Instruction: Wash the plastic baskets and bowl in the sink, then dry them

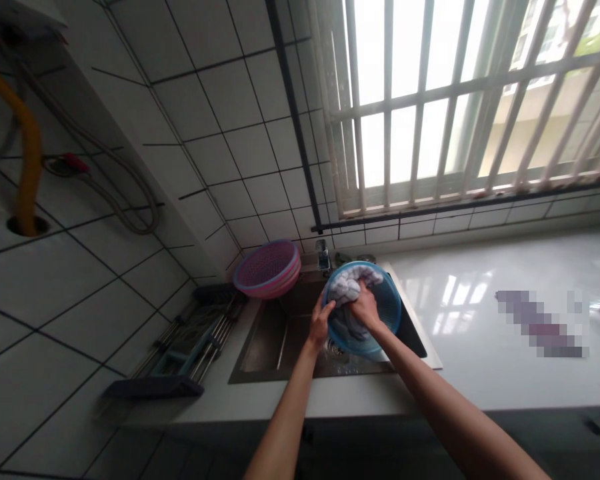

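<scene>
A blue plastic basket (387, 308) is held tilted over the steel sink (270, 347). My left hand (321, 322) grips its left rim with curled fingers. My right hand (365, 307) is inside the basket, closed on a grey-white cloth (347, 285) that is bunched against the basket's inner wall. Water drops show near the sink drain (336, 348) below the basket.
A pink basket (267, 268) sits at the sink's back left corner, beside the tap (323, 255). A metal dish rack (190, 347) lies left of the sink. The white countertop (480, 320) runs to the right under a barred window (455, 100). Tiled wall with hoses fills the left.
</scene>
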Demonstrator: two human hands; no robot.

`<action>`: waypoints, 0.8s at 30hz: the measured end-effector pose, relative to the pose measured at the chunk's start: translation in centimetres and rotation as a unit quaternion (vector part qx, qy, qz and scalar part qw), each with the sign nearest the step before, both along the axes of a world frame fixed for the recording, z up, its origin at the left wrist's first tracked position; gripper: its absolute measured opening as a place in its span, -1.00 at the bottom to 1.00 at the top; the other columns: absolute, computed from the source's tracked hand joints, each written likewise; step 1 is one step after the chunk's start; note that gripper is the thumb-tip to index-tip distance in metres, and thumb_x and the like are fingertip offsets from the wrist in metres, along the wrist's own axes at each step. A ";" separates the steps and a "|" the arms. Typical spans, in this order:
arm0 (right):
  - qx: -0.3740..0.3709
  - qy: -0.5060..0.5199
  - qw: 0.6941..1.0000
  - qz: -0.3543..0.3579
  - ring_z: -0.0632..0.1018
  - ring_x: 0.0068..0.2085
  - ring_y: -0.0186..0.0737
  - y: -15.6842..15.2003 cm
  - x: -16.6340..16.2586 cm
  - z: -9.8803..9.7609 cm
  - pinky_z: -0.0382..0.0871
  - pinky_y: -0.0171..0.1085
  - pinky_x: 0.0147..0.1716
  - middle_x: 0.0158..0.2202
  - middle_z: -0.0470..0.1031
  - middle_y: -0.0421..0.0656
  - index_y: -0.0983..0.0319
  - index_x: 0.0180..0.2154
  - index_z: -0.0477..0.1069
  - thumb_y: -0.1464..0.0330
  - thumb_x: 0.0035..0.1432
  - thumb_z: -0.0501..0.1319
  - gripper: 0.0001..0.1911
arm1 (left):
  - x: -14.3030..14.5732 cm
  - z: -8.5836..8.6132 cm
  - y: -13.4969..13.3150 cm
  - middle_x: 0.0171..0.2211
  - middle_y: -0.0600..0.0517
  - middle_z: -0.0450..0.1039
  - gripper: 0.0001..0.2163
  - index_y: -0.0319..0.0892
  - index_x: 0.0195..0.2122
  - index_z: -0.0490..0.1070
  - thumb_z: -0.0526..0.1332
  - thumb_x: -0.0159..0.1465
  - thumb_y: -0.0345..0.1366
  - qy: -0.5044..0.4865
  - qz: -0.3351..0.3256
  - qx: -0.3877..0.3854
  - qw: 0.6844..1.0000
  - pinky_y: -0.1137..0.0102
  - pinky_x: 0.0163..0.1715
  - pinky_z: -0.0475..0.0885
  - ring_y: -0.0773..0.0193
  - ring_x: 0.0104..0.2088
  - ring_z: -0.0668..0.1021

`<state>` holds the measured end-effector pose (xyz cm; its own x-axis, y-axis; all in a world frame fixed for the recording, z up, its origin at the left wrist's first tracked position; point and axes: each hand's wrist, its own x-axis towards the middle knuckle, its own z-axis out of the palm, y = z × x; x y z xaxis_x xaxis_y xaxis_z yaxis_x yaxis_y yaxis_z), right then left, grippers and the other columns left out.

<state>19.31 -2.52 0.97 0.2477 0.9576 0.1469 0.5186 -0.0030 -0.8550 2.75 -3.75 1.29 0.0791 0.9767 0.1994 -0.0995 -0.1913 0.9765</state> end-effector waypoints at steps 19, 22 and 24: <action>0.121 -0.301 0.933 0.155 0.46 0.25 0.00 0.0 1.0 -0.5 0.47 -0.17 0.12 0.27 0.44 0.08 0.12 0.25 0.46 0.51 0.42 0.09 -0.54 | -0.6 -1.7 2.1 0.26 -0.15 0.56 -0.42 -0.15 0.16 0.63 0.44 0.22 0.11 -0.016 -0.024 -0.064 0.998 0.00 0.43 0.25 -0.20 0.35 0.48; 0.041 -0.301 0.950 0.077 0.56 0.15 0.03 0.1 1.4 -0.7 0.48 -0.16 0.06 0.22 0.48 0.11 0.15 0.30 0.37 0.49 0.40 0.12 -0.51 | -0.8 -1.4 1.8 0.28 -0.14 0.54 -0.41 -0.14 0.22 0.60 0.42 0.26 0.09 0.010 -0.045 -0.030 0.998 0.01 0.45 0.22 -0.18 0.37 0.46; -0.017 -0.285 0.958 0.027 0.63 0.06 0.04 0.1 1.7 -0.8 0.49 -0.14 0.03 0.17 0.52 0.14 0.19 0.32 0.32 0.46 0.38 0.14 -0.49 | -1.1 -1.3 1.8 0.29 -0.13 0.54 -0.44 -0.12 0.22 0.60 0.41 0.28 0.07 0.024 -0.042 -0.008 0.999 0.02 0.47 0.19 -0.16 0.38 0.45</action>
